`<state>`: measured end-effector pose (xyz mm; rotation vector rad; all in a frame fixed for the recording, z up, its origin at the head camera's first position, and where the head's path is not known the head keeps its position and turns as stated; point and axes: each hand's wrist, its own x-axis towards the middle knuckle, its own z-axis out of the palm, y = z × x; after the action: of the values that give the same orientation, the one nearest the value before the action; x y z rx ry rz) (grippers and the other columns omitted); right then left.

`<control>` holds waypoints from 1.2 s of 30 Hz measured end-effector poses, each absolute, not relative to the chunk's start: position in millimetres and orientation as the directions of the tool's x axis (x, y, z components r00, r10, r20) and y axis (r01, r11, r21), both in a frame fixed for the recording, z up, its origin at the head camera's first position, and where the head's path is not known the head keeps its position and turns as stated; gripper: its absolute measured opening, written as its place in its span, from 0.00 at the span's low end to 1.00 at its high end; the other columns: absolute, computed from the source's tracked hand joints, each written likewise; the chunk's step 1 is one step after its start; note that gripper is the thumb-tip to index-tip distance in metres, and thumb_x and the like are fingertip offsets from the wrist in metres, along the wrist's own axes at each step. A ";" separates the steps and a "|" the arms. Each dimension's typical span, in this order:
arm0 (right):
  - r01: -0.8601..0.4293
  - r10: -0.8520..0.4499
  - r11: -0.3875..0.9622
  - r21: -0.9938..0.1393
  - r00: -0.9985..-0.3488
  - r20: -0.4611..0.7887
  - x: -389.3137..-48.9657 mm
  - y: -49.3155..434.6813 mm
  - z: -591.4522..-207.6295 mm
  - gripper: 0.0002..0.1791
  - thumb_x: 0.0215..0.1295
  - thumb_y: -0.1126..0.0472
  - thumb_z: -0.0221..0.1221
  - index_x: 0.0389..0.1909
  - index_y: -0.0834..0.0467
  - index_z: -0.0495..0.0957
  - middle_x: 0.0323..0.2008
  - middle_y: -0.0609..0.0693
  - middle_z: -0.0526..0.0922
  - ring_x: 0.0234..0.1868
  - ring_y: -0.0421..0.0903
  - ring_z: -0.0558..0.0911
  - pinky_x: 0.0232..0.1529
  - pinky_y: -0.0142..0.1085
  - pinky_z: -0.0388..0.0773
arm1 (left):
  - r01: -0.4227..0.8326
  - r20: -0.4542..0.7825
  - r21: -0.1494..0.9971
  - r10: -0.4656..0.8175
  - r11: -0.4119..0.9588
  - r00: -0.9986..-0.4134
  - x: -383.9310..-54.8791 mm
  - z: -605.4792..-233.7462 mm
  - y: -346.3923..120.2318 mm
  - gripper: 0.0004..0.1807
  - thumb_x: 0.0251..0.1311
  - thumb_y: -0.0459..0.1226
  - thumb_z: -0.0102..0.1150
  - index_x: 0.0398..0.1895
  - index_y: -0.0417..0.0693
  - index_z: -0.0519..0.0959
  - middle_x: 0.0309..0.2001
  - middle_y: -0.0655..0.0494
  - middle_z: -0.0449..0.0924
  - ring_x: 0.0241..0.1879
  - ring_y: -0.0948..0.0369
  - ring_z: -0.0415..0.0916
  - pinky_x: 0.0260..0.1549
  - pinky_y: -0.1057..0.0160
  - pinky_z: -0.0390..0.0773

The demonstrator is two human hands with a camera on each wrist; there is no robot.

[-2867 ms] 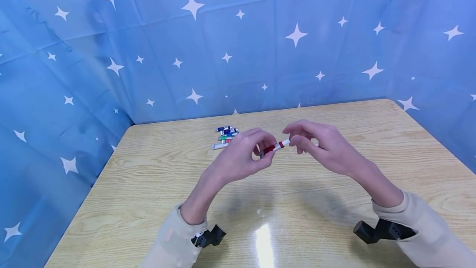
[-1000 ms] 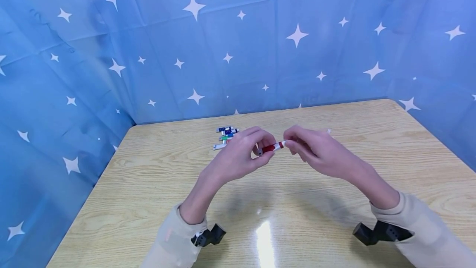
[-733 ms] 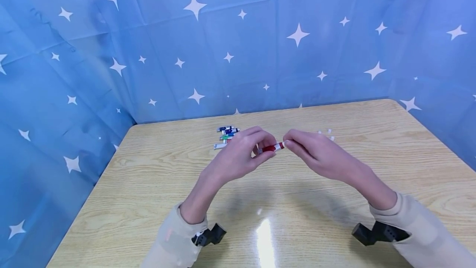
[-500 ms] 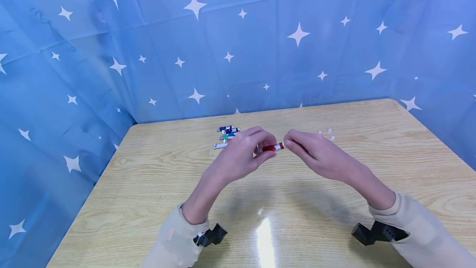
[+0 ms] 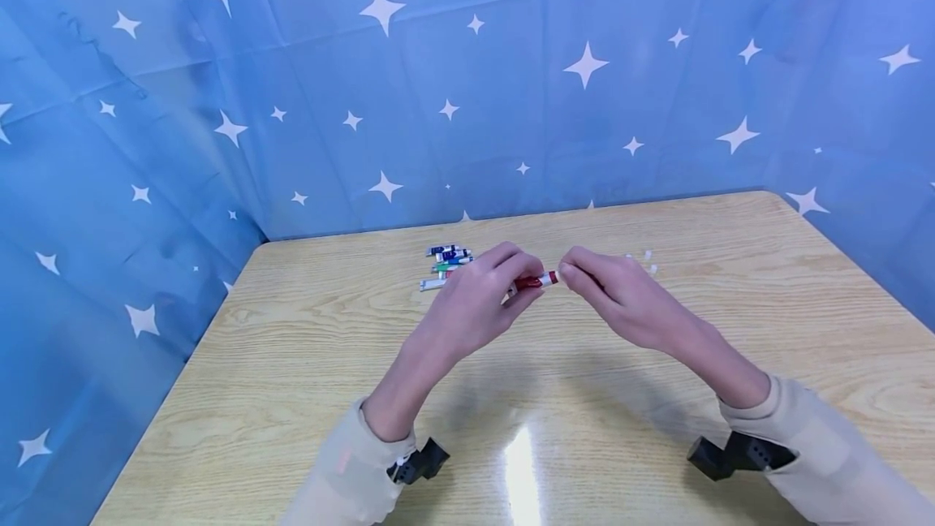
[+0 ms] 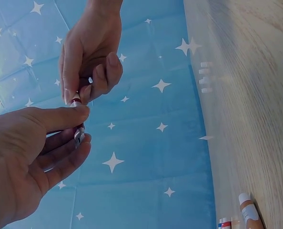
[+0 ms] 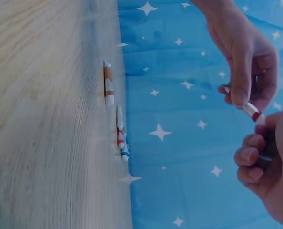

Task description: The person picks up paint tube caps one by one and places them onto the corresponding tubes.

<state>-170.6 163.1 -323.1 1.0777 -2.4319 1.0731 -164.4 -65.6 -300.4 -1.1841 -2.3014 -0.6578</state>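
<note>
A small red-and-silver paint tube [image 5: 531, 282] is held above the table, between the thumb and fingers of my left hand [image 5: 471, 303]. My right hand [image 5: 630, 299] is at the tube's other end, its thumb and fingertips pinching the white cap [image 7: 261, 119]. Those fingertips cover most of the cap in the head view. A red band [image 7: 257, 115] shows just below the cap in the right wrist view. The tube's crimped tail [image 6: 79, 135] sticks out under my left fingers.
Behind my left hand lies a pile of paint tubes [image 5: 454, 255] in blue, green and other colours. One brown tube [image 7: 108, 83] lies apart from the others. Several small white caps [image 5: 652, 269] sit on the table beyond my right hand. A starry blue cloth [image 5: 409, 88] hangs behind the table.
My right fingers have closed on the tube's white cap, which was exposed before. The right hand has dropped slightly, then risen, bringing the loose caps into view. The tube is now more level.
</note>
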 end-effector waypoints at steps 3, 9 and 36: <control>-0.729 -0.519 0.446 -0.519 -0.683 0.514 -170.6 161.9 -324.3 0.11 0.80 0.64 0.49 0.35 0.47 0.72 0.22 0.37 0.63 0.19 0.34 0.58 0.23 0.32 0.61 | 0.834 0.591 0.188 0.619 0.518 -0.518 -164.4 -300.0 -66.3 0.08 0.61 0.32 0.70 0.41 0.42 0.83 0.39 0.53 0.81 0.33 0.63 0.80 0.35 0.73 0.78; -0.720 -0.511 0.455 -0.524 -0.693 0.509 -170.2 160.7 -324.4 0.10 0.78 0.63 0.52 0.36 0.47 0.76 0.21 0.37 0.65 0.18 0.35 0.60 0.22 0.31 0.63 | 0.830 0.579 0.163 0.629 0.534 -0.519 -165.7 -299.5 -69.1 0.08 0.60 0.31 0.71 0.41 0.42 0.82 0.39 0.52 0.80 0.34 0.61 0.79 0.35 0.72 0.78; -0.736 -0.517 0.431 -0.522 -0.675 0.526 -171.5 167.0 -320.7 0.07 0.74 0.66 0.57 0.44 0.50 0.78 0.22 0.37 0.69 0.19 0.36 0.68 0.23 0.31 0.68 | 0.705 0.482 0.217 0.554 0.675 -0.679 -169.7 -304.7 -87.7 0.07 0.64 0.35 0.68 0.42 0.46 0.82 0.38 0.55 0.80 0.35 0.61 0.79 0.33 0.66 0.80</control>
<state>-171.5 167.0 -320.7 1.0834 -2.4007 1.0901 -169.7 -87.7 -304.7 -0.9876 -2.5116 -0.5528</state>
